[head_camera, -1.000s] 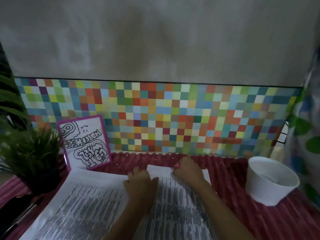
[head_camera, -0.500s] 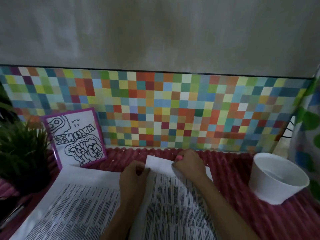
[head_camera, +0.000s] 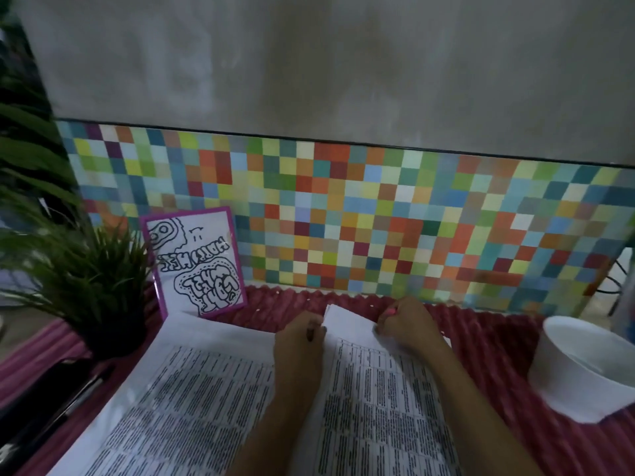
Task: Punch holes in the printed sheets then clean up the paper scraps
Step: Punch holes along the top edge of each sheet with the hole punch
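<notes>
Sheets (head_camera: pixel 378 389) of dense printed text, upper one's top edge pinched by left hand (head_camera: pixel 299 338), right hand (head_camera: pixel 407 326)

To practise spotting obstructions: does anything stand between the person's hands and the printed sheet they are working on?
Nothing visible does. Both touch the printed sheet: the left hand lies against its upper left corner, and the right hand pinches its top edge.

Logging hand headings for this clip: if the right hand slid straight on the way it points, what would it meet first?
Probably the tiled panel. The right hand points away from the person; beyond it lies a strip of red mat before that panel, though depth is unclear.
</notes>
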